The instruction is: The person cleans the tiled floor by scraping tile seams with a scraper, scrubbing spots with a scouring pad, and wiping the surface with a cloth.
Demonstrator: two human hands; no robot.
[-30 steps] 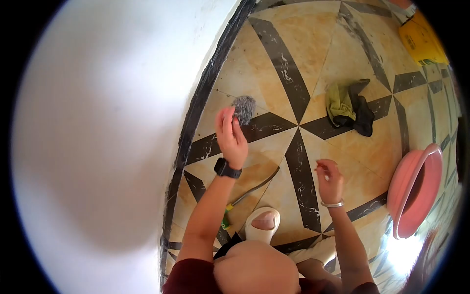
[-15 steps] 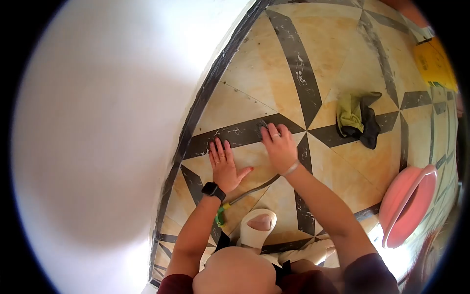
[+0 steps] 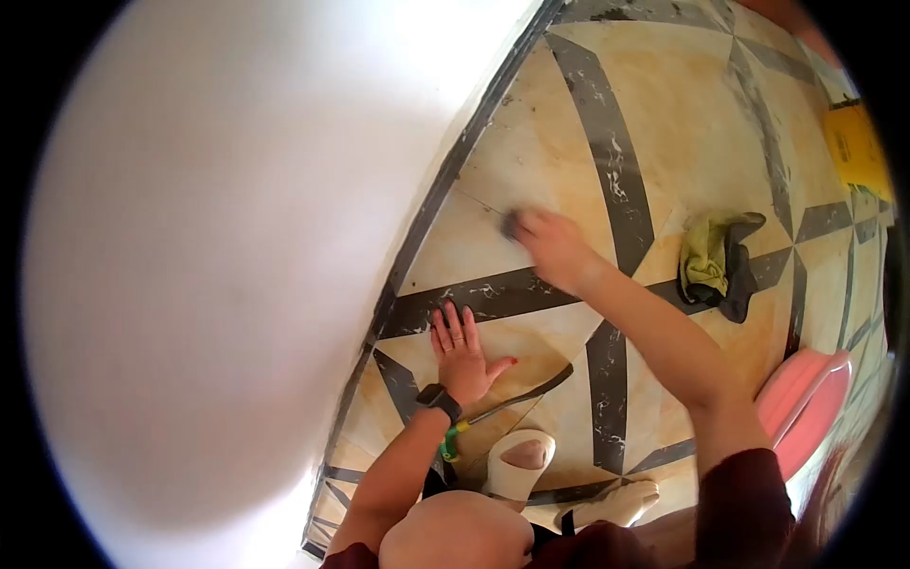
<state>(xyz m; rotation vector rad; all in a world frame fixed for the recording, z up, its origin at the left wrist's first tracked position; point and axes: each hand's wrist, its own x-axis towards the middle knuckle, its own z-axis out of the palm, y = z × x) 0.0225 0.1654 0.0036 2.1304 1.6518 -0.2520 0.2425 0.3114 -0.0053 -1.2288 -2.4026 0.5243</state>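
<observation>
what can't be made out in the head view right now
Head view: most of the grey scrubber, covered by the right hand, itself blurred.
Head view: the right side of the yellow container, cut off by the view's dark edge.
Head view: part of the pink basin, behind the right sleeve.

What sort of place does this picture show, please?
It looks like an indoor room, possibly in a home: a tiled floor with dark bands meets a white wall, and a pink basin and a crumpled cloth are on the tiles.

The head camera looks forward and down at the floor [image 3: 673, 109], apparently from fairly near.
</observation>
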